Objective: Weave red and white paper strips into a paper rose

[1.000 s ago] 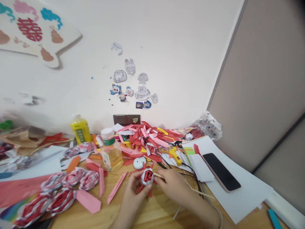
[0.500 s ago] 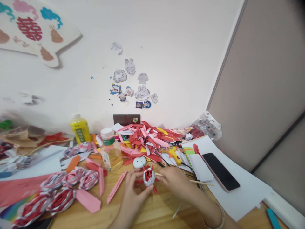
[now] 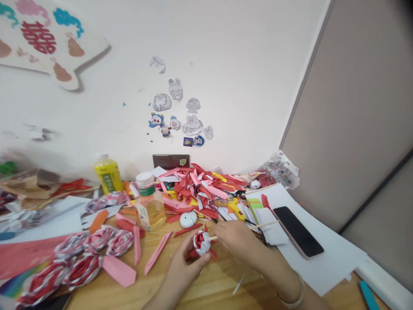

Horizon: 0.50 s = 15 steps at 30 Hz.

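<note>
A small red and white folded-paper flower [image 3: 201, 243] with red pointed strips under it is held above the wooden table. My left hand [image 3: 186, 260] wraps round its left and lower side, the thumb in front. My right hand [image 3: 234, 241] is closed on a thin wooden stick [image 3: 264, 224]; one tip touches the flower's right side and the other end sticks out to the right. A white earphone case [image 3: 188, 219] lies just behind the flower.
Behind are a heap of folded paper strips [image 3: 196, 187], a yellow glue gun [image 3: 236, 209], a honey-coloured bottle [image 3: 151, 204] and a yellow bottle [image 3: 109, 174]. Twisted paper rings [image 3: 83, 269] lie left; a phone [image 3: 299, 231] rests on white paper at right.
The right hand has tilted the stick so its far end is higher, and its fingers have moved slightly back from the flower. The flower has turned a little in the left hand.
</note>
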Each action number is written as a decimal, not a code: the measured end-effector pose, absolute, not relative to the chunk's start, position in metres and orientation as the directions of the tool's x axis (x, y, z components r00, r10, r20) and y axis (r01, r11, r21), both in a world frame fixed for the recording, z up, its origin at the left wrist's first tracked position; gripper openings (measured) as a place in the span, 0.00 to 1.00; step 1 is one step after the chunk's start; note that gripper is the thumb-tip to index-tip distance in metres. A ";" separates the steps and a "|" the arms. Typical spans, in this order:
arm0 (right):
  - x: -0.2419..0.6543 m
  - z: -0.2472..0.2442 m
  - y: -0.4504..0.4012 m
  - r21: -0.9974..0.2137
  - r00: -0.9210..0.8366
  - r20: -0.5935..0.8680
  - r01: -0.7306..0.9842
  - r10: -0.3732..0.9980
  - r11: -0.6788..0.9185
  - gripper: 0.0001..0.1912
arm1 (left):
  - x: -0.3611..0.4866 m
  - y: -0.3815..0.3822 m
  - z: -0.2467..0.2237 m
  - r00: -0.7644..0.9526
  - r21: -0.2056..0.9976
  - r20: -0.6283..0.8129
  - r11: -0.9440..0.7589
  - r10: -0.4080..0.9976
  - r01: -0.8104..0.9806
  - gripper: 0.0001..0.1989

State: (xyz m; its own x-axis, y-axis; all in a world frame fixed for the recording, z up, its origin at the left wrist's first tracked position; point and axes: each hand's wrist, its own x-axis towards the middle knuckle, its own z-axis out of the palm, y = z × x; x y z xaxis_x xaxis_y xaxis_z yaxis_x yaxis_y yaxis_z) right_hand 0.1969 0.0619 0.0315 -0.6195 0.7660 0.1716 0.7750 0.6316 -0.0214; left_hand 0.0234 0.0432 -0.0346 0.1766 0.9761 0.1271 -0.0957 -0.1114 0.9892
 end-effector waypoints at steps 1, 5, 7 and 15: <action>0.196 0.032 0.061 -0.024 -0.612 0.172 0.781 0.772 0.624 0.12 | 0.023 0.043 -0.035 0.166 0.992 0.106 -0.093 0.980 -0.087 0.29; 0.193 0.035 0.058 -0.101 -0.572 0.211 0.794 0.793 0.600 0.14 | 0.023 0.044 -0.036 0.090 0.994 0.091 -0.086 0.992 -0.064 0.28; 0.192 0.038 0.055 -0.118 -0.565 0.230 0.792 0.792 0.599 0.15 | 0.023 0.044 -0.035 0.067 0.994 0.106 -0.105 0.992 -0.026 0.26; 0.190 0.039 0.047 0.044 -0.593 0.269 0.795 0.759 0.606 0.09 | 0.024 0.041 -0.028 0.041 0.994 0.106 -0.107 0.993 0.011 0.24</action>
State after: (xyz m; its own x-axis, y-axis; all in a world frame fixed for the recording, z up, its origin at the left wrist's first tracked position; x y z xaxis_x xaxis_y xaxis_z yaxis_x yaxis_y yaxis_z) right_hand 0.1901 0.0472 0.0388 -0.5931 0.7590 0.2686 0.7946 0.6055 0.0437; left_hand 0.0237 0.0410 -0.0280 0.0414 0.9935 0.1063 0.0111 -0.1068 0.9942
